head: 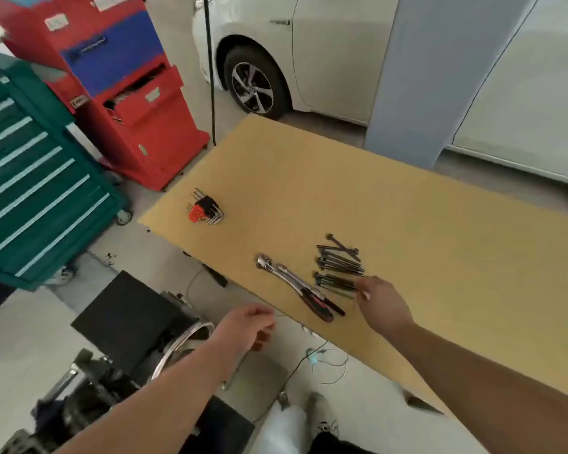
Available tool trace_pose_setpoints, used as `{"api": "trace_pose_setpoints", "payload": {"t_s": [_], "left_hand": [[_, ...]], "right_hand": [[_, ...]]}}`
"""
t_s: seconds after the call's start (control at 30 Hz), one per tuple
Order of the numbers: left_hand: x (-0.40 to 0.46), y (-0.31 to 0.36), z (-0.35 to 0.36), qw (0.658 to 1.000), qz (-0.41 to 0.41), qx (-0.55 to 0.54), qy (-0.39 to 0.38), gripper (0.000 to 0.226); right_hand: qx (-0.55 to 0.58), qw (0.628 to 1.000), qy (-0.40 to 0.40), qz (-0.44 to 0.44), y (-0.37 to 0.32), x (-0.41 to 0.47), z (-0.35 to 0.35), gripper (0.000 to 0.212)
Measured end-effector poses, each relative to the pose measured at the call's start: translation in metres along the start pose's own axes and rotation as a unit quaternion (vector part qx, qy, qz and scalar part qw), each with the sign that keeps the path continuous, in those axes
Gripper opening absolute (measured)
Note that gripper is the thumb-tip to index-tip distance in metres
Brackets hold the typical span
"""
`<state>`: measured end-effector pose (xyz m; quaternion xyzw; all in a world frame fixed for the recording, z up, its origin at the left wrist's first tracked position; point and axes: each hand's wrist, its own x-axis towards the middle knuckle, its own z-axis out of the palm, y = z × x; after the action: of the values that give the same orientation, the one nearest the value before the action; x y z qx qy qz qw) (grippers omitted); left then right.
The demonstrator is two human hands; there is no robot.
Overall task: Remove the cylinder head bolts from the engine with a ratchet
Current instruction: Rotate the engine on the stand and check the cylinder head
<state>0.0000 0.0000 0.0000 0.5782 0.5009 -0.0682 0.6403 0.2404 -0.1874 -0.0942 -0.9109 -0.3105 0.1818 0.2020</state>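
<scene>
Right hand (379,301) pinching a bolt (336,283), left hand (248,326) loosely curled, red cabinet (138,126) drawer ajar

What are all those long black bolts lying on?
The bolts lie in a loose pile on a tan board on the floor, beside two ratchets. The right hand touches the nearest ones. What is beneath the board is hidden.

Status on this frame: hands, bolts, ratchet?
Right hand at bolt pile, fingertips on nearest bolts. Left hand loosely curled, empty. Ratchets idle on board. Nothing obstructing.
</scene>
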Motion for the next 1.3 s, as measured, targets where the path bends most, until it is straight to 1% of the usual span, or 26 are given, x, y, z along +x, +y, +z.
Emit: {"api": "trace_pose_setpoints", "payload": {"t_s": [0.07,0.13,0.23,0.3,0.4,0.5,0.6,0.7,0.87,1.0,1.13,1.3], "left_hand": [[0.016,0.007,0.026,0.997,-0.055,-0.062,-0.008,0.011],[0.028,0.012,0.048,0.991,-0.092,-0.099,-0.011,0.015],[0.039,0.016,0.069,0.983,-0.122,-0.134,-0.006,0.018],[0.041,0.019,0.078,0.980,-0.137,-0.148,0.000,0.019],[0.047,0.023,0.088,0.977,-0.146,-0.159,0.001,0.019],[0.054,0.029,0.094,0.976,-0.144,-0.163,0.003,0.020],[0.060,0.033,0.101,0.976,-0.150,-0.157,0.003,0.022],[0.066,0.034,0.107,0.976,-0.157,-0.150,0.002,0.022],[0.077,0.028,0.114,0.975,-0.171,-0.141,0.008,0.021],[0.085,0.028,0.118,0.975,-0.176,-0.136,0.007,0.021],[0.094,0.026,0.120,0.977,-0.172,-0.125,0.012,0.017],[0.101,0.023,0.119,0.978,-0.174,-0.114,0.015,0.017]], "right_hand": [[-0.041,0.999,-0.008,-0.020,0.004,0.028,-0.003,0.032],[-0.089,0.994,-0.043,-0.036,0.004,0.053,-0.002,0.034],[-0.169,0.978,-0.092,-0.083,0.014,0.071,0.011,0.036],[-0.189,0.971,-0.115,-0.089,0.021,0.074,0.017,0.033],[-0.194,0.971,-0.103,-0.097,0.031,0.074,0.027,0.028],[-0.187,0.973,-0.094,-0.093,0.034,0.073,0.034,0.029],[-0.153,0.981,-0.105,-0.059,0.034,0.071,0.039,0.029],[-0.107,0.989,-0.098,-0.018,0.030,0.072,0.039,0.026],[-0.095,0.989,-0.108,0.026,0.026,0.080,0.033,0.024],[-0.099,0.991,-0.090,0.014,0.029,0.083,0.028,0.028],[-0.146,0.986,-0.075,-0.028,0.027,0.082,0.030,0.023],[-0.199,0.973,-0.101,-0.061,0.016,0.083,0.033,0.020]]}}
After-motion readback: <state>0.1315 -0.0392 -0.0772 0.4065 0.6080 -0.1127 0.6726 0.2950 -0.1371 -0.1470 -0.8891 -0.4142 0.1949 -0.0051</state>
